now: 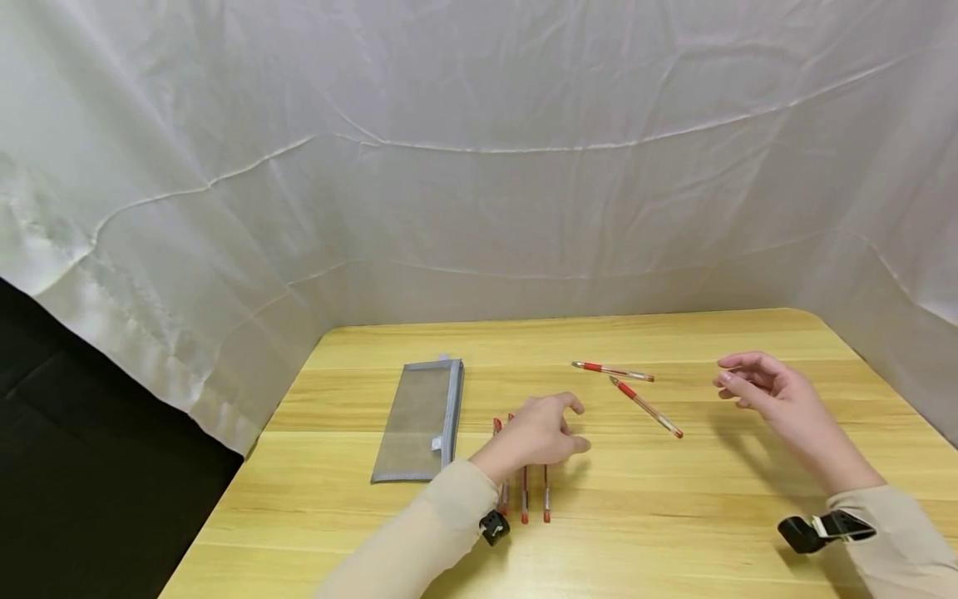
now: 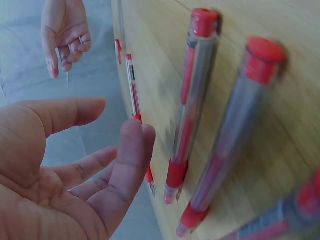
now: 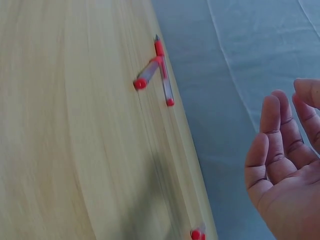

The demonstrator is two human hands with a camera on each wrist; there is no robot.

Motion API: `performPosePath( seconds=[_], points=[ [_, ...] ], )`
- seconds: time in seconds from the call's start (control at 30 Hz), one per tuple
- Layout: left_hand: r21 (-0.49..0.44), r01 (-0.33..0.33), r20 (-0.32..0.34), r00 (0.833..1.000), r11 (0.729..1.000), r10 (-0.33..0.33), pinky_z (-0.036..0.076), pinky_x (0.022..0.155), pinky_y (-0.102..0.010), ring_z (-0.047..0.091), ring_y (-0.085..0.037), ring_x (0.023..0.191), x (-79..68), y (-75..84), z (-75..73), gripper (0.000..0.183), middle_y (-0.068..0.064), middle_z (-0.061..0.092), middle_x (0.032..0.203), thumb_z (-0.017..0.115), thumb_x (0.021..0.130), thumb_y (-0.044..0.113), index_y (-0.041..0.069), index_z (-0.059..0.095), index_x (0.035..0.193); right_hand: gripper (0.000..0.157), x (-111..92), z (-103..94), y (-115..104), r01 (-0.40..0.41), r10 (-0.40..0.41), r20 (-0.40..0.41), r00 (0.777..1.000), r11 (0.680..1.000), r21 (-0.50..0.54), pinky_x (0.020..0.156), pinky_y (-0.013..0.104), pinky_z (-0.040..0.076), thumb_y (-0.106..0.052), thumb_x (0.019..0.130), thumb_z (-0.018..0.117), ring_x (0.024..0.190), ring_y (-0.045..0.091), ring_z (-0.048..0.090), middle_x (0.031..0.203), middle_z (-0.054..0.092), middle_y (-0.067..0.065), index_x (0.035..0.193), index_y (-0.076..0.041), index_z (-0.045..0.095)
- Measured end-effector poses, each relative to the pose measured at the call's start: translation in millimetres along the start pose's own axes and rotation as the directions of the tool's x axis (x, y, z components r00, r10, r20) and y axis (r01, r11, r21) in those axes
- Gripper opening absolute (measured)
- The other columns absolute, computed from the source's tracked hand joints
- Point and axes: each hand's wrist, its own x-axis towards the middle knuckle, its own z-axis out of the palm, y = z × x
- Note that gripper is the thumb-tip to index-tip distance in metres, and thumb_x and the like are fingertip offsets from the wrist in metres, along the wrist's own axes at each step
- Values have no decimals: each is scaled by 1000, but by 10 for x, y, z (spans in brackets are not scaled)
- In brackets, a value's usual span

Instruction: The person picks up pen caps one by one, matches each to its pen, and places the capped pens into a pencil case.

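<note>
My left hand (image 1: 535, 433) hovers above a row of red gel pens (image 1: 525, 497), its thumb and fingers spread with nothing between them. In the left wrist view two of these pens (image 2: 187, 125) lie side by side just beyond my fingers, and part of another pen (image 2: 280, 215) shows at the lower right. My right hand (image 1: 774, 395) is held over the right side of the table, fingers loosely bent and holding nothing. Between the hands lie two more pens: one slanted (image 1: 647, 408), the other (image 1: 614, 371) farther back and nearly sideways, their metal tips pointing left.
Left of the pen row lies a grey mesh zip pouch (image 1: 415, 420), flat on the wooden table (image 1: 359, 541). A pale cloth (image 1: 524, 225) hangs behind the table and along its sides. Black wrist cameras (image 1: 804, 535) are strapped over both sleeves.
</note>
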Motion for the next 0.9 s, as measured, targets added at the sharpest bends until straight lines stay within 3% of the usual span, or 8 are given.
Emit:
performPosePath(
  seconds=[0.33, 0.53, 0.73, 0.9],
  points=[
    [-16, 19, 4, 1000, 1000, -19, 52, 73, -29, 62, -9, 84, 97, 74, 97, 54, 5, 68, 96, 83, 95, 29, 20, 62, 144, 29, -7, -202, 159, -27, 27, -2, 1000, 1000, 7, 75, 14, 55, -8, 109, 60, 90, -8, 70, 102, 73, -27, 125, -32, 64],
    [-22, 22, -4, 1000, 1000, -22, 54, 76, -29, 63, -7, 86, 177, 132, 154, 55, 5, 70, 100, 82, 95, 29, 21, 61, 145, 31, -2, -372, 221, -88, 88, 1, 996, 995, 40, 72, 13, 55, -8, 110, 59, 86, -6, 70, 100, 73, -28, 123, -37, 62],
    [0, 27, -16, 1000, 1000, -27, 54, 76, -28, 63, -7, 85, 263, 184, 224, 54, 5, 70, 101, 81, 96, 29, 21, 60, 145, 28, 5, -526, 325, -111, 111, -10, 994, 994, 26, 72, 14, 57, -10, 110, 61, 91, -11, 68, 102, 72, -31, 122, -36, 63],
    [9, 28, -25, 999, 1000, -28, 55, 80, -30, 63, -8, 93, 307, 216, 268, 53, 4, 71, 107, 81, 96, 31, 23, 61, 144, 25, 12, -623, 451, -122, 122, -7, 992, 992, -14, 72, 13, 56, -13, 110, 61, 90, -12, 69, 101, 70, -33, 121, -36, 63]
  ],
)
